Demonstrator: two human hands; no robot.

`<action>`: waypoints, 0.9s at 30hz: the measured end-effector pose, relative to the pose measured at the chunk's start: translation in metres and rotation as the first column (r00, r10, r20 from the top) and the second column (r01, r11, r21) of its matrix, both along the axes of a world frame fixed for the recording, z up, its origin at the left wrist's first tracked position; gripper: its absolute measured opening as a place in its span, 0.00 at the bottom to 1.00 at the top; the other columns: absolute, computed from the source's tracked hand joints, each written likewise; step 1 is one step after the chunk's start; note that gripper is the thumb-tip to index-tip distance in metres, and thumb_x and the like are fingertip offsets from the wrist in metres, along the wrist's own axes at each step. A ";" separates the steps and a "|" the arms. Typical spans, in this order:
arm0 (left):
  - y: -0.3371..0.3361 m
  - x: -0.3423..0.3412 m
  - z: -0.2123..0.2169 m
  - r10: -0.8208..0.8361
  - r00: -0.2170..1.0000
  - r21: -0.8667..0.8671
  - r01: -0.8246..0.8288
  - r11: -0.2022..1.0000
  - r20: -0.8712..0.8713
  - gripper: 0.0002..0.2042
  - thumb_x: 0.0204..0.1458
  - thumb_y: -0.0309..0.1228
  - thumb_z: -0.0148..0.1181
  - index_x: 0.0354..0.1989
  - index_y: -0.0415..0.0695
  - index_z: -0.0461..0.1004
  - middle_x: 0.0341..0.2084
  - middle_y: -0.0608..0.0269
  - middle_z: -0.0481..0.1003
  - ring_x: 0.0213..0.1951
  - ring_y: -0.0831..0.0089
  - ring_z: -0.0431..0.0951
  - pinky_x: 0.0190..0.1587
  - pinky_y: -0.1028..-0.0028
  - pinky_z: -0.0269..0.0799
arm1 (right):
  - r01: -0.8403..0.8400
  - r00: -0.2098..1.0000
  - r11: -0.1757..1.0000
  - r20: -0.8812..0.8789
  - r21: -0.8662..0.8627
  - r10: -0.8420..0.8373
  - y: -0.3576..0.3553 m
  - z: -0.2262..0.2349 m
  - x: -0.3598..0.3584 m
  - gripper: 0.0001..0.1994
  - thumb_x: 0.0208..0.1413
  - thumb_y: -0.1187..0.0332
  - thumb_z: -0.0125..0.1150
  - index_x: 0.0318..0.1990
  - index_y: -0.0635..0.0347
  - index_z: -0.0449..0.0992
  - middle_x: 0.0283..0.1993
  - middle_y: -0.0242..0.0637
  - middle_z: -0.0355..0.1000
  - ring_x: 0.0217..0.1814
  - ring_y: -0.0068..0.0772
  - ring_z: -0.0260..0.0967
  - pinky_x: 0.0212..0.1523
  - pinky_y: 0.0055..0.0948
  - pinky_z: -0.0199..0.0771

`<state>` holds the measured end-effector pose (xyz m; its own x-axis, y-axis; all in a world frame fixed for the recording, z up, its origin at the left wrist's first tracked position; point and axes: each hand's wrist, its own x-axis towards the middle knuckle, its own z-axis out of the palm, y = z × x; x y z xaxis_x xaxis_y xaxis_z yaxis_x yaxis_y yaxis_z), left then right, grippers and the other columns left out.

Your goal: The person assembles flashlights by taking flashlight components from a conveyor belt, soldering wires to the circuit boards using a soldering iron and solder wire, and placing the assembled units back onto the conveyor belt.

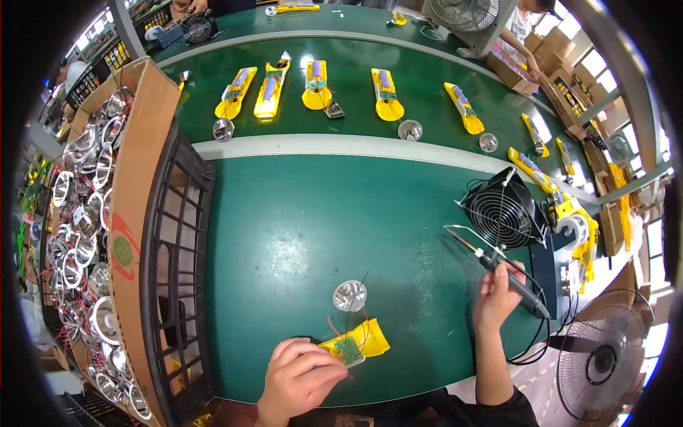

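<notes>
A: How is the soldering iron point(523, 290) oriented?

B: It lies at right of the frame, its long axis running from lower right to upper left, tip directed upper left. The right hand point(496, 304) has its grip closed around the handle.

A: And the left hand point(302, 377)?

B: At lower centre, its grip grasps the left end of the yellow casing point(373, 341), whose long axis rises slightly rightward, bearing a green circuit board point(348, 349). A round reflector point(350, 296) sits just above, on the counter point(284, 206).
</notes>
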<state>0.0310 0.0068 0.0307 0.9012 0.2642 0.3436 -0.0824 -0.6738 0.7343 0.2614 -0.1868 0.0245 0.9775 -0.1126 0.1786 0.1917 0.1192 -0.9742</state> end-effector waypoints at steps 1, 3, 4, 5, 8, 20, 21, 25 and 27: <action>0.000 0.000 0.001 0.021 1.000 -0.005 -0.021 1.000 0.015 0.09 0.30 0.29 0.67 0.24 0.51 0.76 0.24 0.75 0.72 0.32 0.74 0.70 0.40 0.69 0.65 | -0.021 1.000 1.000 0.009 -0.015 0.021 -0.004 0.005 -0.003 0.07 0.51 0.73 0.51 0.35 0.61 0.59 0.17 0.29 0.58 0.12 0.16 0.53 0.13 0.15 0.53; -0.002 0.000 0.005 0.014 0.999 0.008 -0.014 1.000 -0.041 0.09 0.31 0.29 0.67 0.24 0.51 0.76 0.27 0.74 0.71 0.33 0.73 0.70 0.43 0.65 0.64 | -0.121 0.992 0.982 -0.004 0.144 0.123 -0.013 0.016 -0.010 0.07 0.52 0.70 0.50 0.35 0.60 0.59 0.16 0.28 0.56 0.11 0.15 0.50 0.12 0.14 0.49; -0.005 0.000 0.006 0.026 0.999 0.007 -0.026 1.000 -0.029 0.09 0.31 0.29 0.67 0.24 0.51 0.76 0.27 0.74 0.71 0.33 0.73 0.70 0.43 0.65 0.64 | -0.144 0.989 0.980 -0.012 0.140 0.147 -0.017 0.021 -0.016 0.08 0.53 0.67 0.49 0.34 0.59 0.59 0.15 0.27 0.55 0.10 0.14 0.49 0.11 0.14 0.46; -0.009 0.000 0.008 0.107 0.993 0.005 -0.107 0.994 -0.052 0.08 0.29 0.29 0.67 0.22 0.51 0.76 0.26 0.73 0.72 0.33 0.72 0.70 0.44 0.63 0.63 | -0.177 0.983 0.970 -0.024 0.165 0.183 -0.022 0.025 -0.021 0.08 0.53 0.67 0.48 0.34 0.59 0.59 0.16 0.27 0.56 0.10 0.14 0.48 0.11 0.14 0.45; -0.017 0.000 0.009 0.205 0.975 -0.009 -0.206 0.978 -0.088 0.08 0.29 0.29 0.67 0.22 0.51 0.76 0.28 0.72 0.71 0.35 0.71 0.70 0.46 0.60 0.62 | -0.283 0.957 0.926 0.011 0.249 0.290 -0.034 0.034 -0.037 0.06 0.54 0.69 0.45 0.35 0.59 0.58 0.22 0.27 0.59 0.09 0.13 0.47 0.10 0.12 0.46; -0.022 -0.003 -0.002 0.306 0.952 -0.080 -0.306 0.949 -0.016 0.07 0.28 0.25 0.66 0.19 0.47 0.76 0.28 0.69 0.73 0.31 0.70 0.71 0.42 0.63 0.64 | -0.594 0.803 0.803 -0.095 -0.046 0.589 -0.034 0.038 -0.105 0.17 0.45 0.63 0.61 0.29 0.63 0.57 0.16 0.33 0.60 0.11 0.17 0.57 0.11 0.14 0.57; -0.022 -0.002 -0.002 0.316 0.949 -0.094 -0.315 0.944 -0.006 0.07 0.27 0.24 0.66 0.18 0.46 0.75 0.28 0.68 0.73 0.31 0.70 0.71 0.42 0.64 0.64 | -0.626 0.779 0.777 -0.102 -0.068 0.618 -0.032 0.036 -0.108 0.17 0.44 0.64 0.61 0.29 0.63 0.57 0.15 0.33 0.60 0.11 0.18 0.57 0.12 0.14 0.58; -0.022 -0.003 -0.001 0.321 0.945 -0.114 -0.326 0.939 -0.056 0.07 0.27 0.22 0.64 0.16 0.45 0.72 0.29 0.67 0.73 0.29 0.69 0.72 0.42 0.65 0.66 | -0.641 0.767 0.747 -0.117 -0.177 0.631 -0.026 0.031 -0.111 0.15 0.44 0.67 0.60 0.30 0.63 0.58 0.17 0.38 0.64 0.13 0.19 0.59 0.14 0.16 0.59; -0.021 -0.002 -0.001 0.337 0.941 -0.121 -0.338 0.933 -0.034 0.07 0.26 0.22 0.64 0.16 0.45 0.72 0.29 0.67 0.73 0.29 0.69 0.72 0.42 0.64 0.66 | -0.665 0.747 0.734 -0.152 -0.136 0.648 -0.025 0.030 -0.111 0.15 0.43 0.68 0.60 0.30 0.63 0.58 0.18 0.39 0.65 0.15 0.20 0.60 0.16 0.17 0.61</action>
